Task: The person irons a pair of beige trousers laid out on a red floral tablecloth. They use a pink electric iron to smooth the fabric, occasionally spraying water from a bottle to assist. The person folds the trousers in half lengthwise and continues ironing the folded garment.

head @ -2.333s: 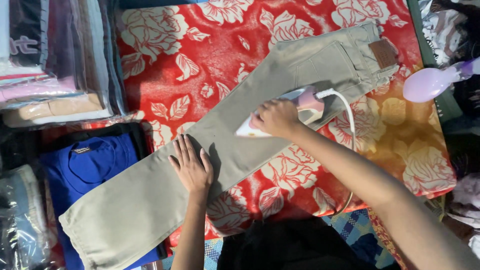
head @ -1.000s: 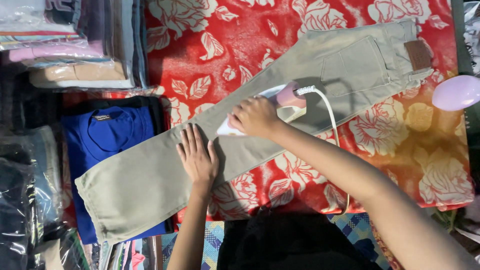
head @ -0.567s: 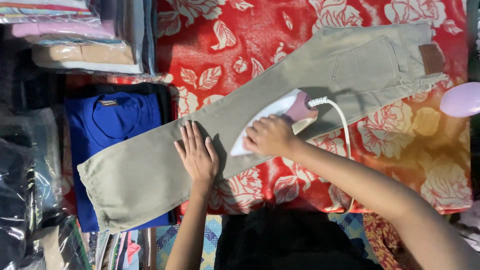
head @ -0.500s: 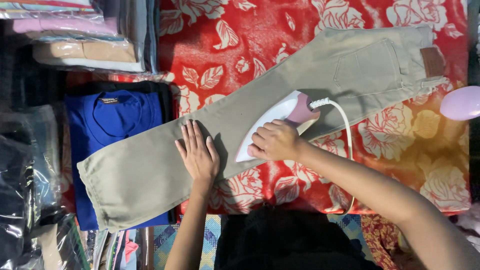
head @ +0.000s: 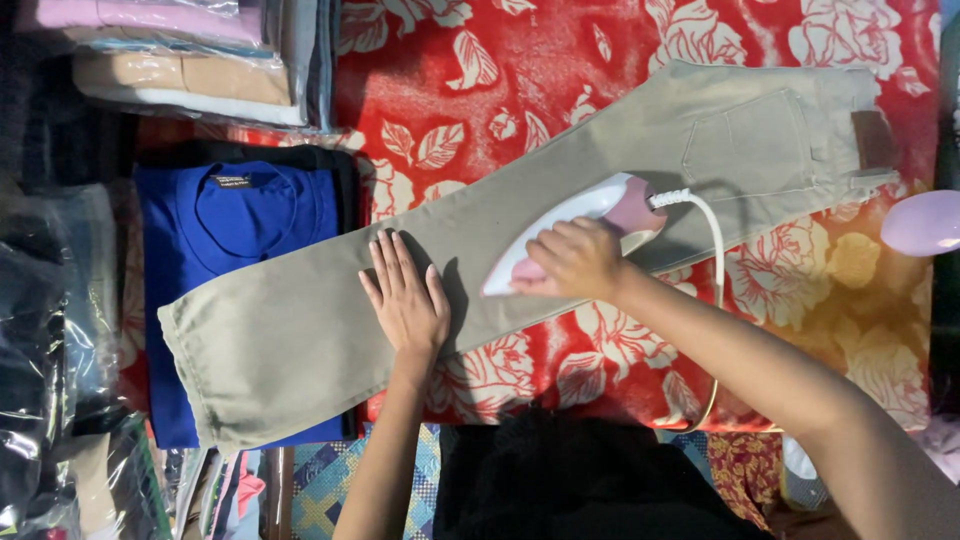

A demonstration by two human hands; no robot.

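Head view, looking down. Khaki trousers [head: 560,230] spread slantwise across a red floral cloth [head: 480,90] on the worktop, waistband toward the far right corner, hem hanging past the left edge over a folded blue shirt [head: 220,250]. Left hand [head: 405,300] pressed flat on the trouser leg near the middle of the near edge, fingers [head: 390,265] straight and slightly spread, holding nothing. Right hand [head: 575,258] wrapped around the handle of a white and pink iron [head: 575,225], soleplate resting on the fabric just right of the left hand, tip pointing toward it. White cord [head: 715,250] looping from the iron's heel toward the near edge. Stack of bagged folded clothes [head: 180,60] at the far left corner.
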